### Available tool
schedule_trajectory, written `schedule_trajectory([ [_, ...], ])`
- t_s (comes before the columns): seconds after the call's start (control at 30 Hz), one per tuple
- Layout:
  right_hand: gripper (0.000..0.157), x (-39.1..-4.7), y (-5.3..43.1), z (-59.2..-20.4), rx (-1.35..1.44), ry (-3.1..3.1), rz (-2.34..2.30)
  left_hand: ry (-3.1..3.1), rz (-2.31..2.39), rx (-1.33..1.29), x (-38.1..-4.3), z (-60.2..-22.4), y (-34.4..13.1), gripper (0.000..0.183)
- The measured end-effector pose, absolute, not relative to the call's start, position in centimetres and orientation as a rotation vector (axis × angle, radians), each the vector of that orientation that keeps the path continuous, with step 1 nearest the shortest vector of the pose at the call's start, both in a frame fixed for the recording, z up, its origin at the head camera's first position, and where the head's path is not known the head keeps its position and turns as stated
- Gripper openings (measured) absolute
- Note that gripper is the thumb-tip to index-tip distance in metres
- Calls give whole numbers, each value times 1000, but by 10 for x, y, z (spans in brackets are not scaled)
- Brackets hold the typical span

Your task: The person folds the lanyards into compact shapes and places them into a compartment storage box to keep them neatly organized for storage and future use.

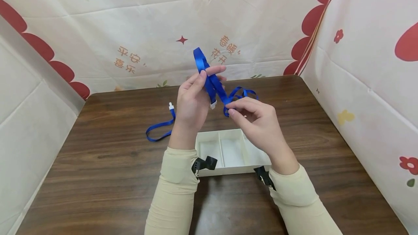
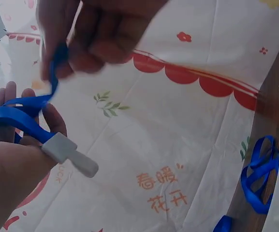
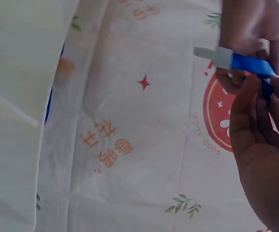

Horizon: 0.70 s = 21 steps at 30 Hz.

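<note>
A blue lanyard (image 1: 199, 59) is looped over my left hand (image 1: 193, 102), pinched between thumb and fingers above the table. Its white plastic clip (image 2: 60, 147) hangs out beside the left palm. My right hand (image 1: 258, 120) pinches the lanyard's strap between thumb and forefinger, to the right of and a little below the left fingers. In the right wrist view the strap bends at the right fingertips (image 3: 249, 92). Behind the right hand, another blue lanyard (image 1: 243, 91) lies in loose loops. A further blue lanyard (image 1: 158, 124) with a white clip (image 1: 171, 106) lies left of the left forearm.
Under the hands stands a white box (image 1: 232, 170) with several compartments, partly hidden by the right hand and wrist. The brown wooden table (image 1: 107, 169) carries everything. Printed cloth (image 1: 163, 21) hangs behind and at the right side. Each wrist wears a black strap mount (image 1: 204, 163).
</note>
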State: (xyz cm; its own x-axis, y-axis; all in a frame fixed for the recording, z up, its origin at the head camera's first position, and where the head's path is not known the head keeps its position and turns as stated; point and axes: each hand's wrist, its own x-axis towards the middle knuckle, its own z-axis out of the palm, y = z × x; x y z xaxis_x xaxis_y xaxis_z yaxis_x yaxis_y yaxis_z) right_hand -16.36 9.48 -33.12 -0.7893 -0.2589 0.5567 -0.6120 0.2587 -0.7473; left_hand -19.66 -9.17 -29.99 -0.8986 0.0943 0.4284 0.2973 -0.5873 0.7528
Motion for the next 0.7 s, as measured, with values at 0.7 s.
schedule_trajectory([
  [0.7,16,-175,75,-347,731,-2111,1717,-1150,-2882,-616,-189,-292,-81,48],
])
